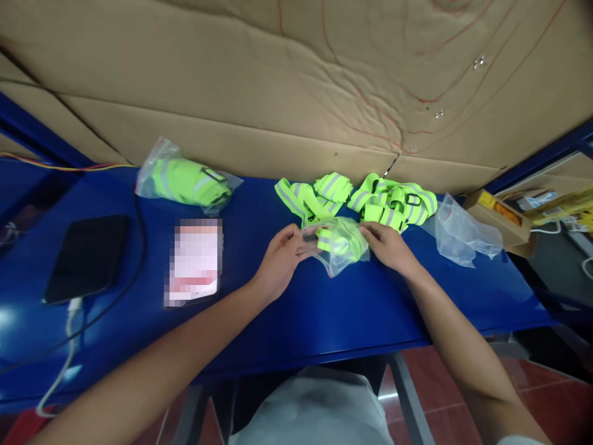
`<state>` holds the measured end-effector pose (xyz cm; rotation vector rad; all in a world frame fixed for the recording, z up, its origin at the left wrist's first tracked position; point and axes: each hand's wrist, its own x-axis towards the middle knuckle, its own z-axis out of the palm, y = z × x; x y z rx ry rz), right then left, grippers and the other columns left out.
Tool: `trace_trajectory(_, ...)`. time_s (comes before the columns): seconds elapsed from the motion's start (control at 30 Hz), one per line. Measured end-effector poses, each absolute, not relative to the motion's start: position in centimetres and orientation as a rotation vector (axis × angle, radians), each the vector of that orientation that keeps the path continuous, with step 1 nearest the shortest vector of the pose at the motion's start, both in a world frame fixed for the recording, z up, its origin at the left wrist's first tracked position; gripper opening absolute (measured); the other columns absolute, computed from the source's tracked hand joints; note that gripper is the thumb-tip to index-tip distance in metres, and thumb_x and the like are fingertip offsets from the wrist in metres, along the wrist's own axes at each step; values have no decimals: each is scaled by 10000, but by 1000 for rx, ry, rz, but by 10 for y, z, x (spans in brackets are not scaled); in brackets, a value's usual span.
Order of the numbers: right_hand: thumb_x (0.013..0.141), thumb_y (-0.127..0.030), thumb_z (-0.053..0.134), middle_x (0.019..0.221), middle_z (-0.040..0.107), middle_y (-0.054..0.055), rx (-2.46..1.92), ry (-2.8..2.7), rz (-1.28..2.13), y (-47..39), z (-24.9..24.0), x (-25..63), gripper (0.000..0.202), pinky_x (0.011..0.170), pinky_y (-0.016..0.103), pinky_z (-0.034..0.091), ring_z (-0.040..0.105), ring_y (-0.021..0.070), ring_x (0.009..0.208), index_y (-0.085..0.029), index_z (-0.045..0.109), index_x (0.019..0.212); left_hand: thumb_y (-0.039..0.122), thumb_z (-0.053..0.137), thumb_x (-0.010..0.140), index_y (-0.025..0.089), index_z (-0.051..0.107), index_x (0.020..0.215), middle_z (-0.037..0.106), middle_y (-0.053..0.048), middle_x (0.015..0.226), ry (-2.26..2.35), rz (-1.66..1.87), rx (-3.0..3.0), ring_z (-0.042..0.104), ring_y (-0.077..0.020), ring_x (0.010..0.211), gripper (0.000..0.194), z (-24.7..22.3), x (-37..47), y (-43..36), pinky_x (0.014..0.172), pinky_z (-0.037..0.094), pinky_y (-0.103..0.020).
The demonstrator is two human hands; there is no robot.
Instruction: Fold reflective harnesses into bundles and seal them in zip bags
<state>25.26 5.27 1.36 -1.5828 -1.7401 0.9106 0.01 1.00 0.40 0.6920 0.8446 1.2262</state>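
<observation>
Between my hands is a clear plastic zip bag [343, 262] with a folded neon-yellow reflective strap [340, 242] inside it. My left hand [283, 259] pinches the bag's opening at its left side, fingers closed on the plastic. At the other end, my right hand [385, 244] grips the bag's right edge between thumb and fingers. Just behind the bag lie a loose reflective strap [333, 188] partly rolled up and a looser tangle of reflective straps [398, 201] with a black buckle. An unfilled plastic bag [466, 235] rests to the right of my right hand.
On the blue table [324, 321], a packed bag of reflective strap [185, 182] sits at the back left. A phone with a blurred screen [194, 262] and a black tablet [88, 258] with a white cable lie left. A cardboard box [500, 216] stands right; cardboard [231, 80] lines the back.
</observation>
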Motion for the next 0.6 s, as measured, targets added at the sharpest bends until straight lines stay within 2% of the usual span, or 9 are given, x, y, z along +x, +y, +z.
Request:
trace_trajectory(0.07, 771, -685, 751, 780, 702, 48, -1503, -1635, 1097, 56, 16, 253, 526, 655, 310, 485, 605, 182, 699, -183, 743, 931, 159, 669, 717, 182, 402, 673, 667, 32, 826, 790, 1277, 642, 674, -97, 719, 271, 7, -2, 11, 813, 574, -270)
trace_trajectory(0.17, 722, -704, 783, 795, 678, 18, -1377, -1443, 1244, 59, 24, 255, 546, 646, 285, 494, 580, 143, 670, -211, 689, 937, 140, 659, 707, 188, 413, 672, 605, 37, 733, 707, 1296, 593, 631, -95, 699, 253, 10, -3, 11, 744, 548, -236)
trace_trajectory(0.27, 766, -714, 747, 858, 708, 33, -1291, -1330, 1340, 57, 29, 251, 511, 691, 295, 533, 635, 165, 758, -237, 668, 931, 153, 671, 703, 193, 431, 681, 577, 34, 700, 646, 1274, 554, 617, -112, 709, 245, 11, -2, 9, 717, 542, -240)
trace_trajectory(0.37, 745, -764, 738, 770, 705, 47, -1273, -1310, 1416, 56, 24, 245, 556, 662, 323, 544, 653, 196, 734, -224, 679, 861, 163, 674, 702, 193, 444, 695, 628, 21, 772, 625, 1279, 523, 642, -127, 777, 232, 8, -3, 10, 765, 559, -262)
trace_trajectory(0.47, 673, -742, 810, 672, 658, 24, -1265, -1317, 1342, 58, 21, 241, 563, 628, 315, 520, 622, 183, 664, -211, 661, 785, 156, 668, 702, 187, 480, 713, 652, 26, 815, 635, 1295, 524, 641, -110, 785, 191, 5, -5, 13, 764, 547, -237)
trace_trajectory(0.53, 700, -710, 813, 659, 625, -3, -1249, -1314, 1192, 57, 28, 242, 531, 617, 291, 488, 587, 157, 643, -215, 650, 800, 164, 680, 718, 183, 524, 741, 664, 22, 824, 655, 1281, 546, 655, -115, 787, 159, 3, -4, 14, 793, 555, -254)
trace_trajectory(0.6, 752, -663, 810, 687, 605, -24, -1226, -1333, 979, 52, 46, 245, 481, 597, 262, 431, 532, 124, 627, -218, 651, 840, 191, 714, 761, 179, 570, 795, 700, -3, 872, 682, 1236, 575, 700, -155, 847, 148, 2, -2, 12, 878, 573, -326)
